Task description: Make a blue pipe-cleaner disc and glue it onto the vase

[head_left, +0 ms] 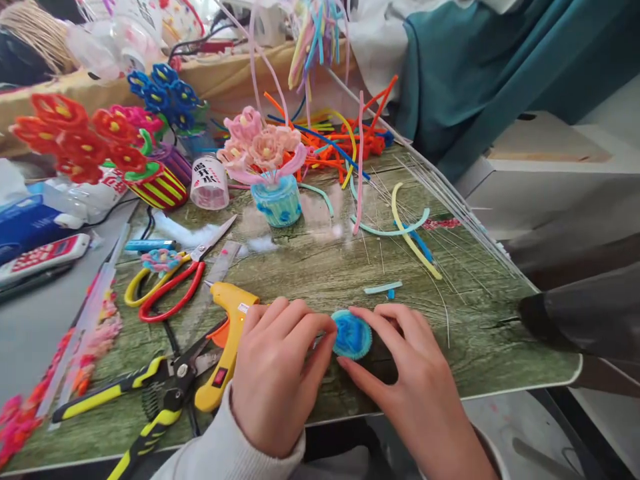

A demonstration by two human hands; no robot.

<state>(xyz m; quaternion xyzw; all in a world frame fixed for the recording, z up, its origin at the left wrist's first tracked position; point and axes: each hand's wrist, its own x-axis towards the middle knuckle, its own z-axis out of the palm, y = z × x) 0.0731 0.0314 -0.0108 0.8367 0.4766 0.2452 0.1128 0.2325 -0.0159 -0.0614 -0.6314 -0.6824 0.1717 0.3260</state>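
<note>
A round blue pipe-cleaner disc (pixel 352 335) with a light blue fuzzy rim is held between my hands, close to the table's front edge. My left hand (pixel 280 377) is closed, its thumb and index finger pinched at the disc's left edge. The thumb and index finger of my right hand (pixel 413 373) grip the disc from below and above on its right side. Just beyond it lie a short light blue pipe-cleaner piece (pixel 383 288) and a tiny blue scrap (pixel 391 294). A yellow glue gun (pixel 227 347) rests beside my left hand, partly covered by it.
Red-and-yellow scissors (pixel 173 291) and black-and-yellow pliers (pixel 173 393) lie to the left. A light blue pot (pixel 277 203) of pink flowers stands at the back, near a clear cup (pixel 209 183). Loose pipe cleaners (pixel 417 240) and thin wires (pixel 447 313) spread over the right side.
</note>
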